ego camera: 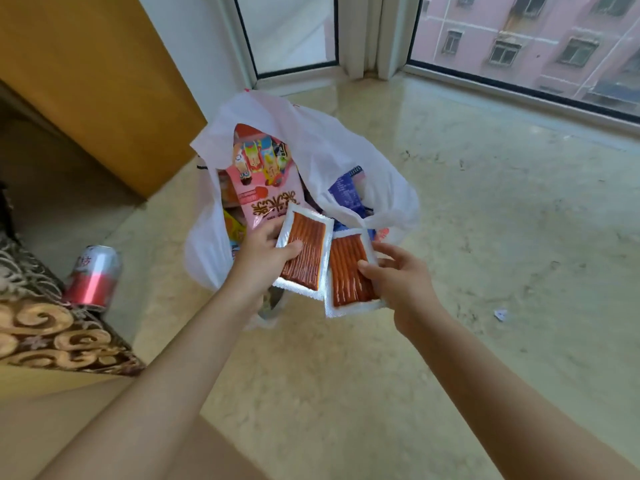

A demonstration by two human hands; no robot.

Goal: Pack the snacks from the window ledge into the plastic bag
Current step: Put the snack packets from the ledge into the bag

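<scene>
red can (92,276) at far left on the window ledge (485,202), then the white plastic bag (332,147) gaping, a pink snack pack (261,188) and blue wrappers (346,194) inside. over its mouth, left hand (265,259) pinches one clear packet of orange-red strips (304,251); right hand (401,278) grips a second packet (349,275) just beside it.

Bright daylight from windows (519,46), glare on ledge (485,202), wide-angle edge distortion
</scene>
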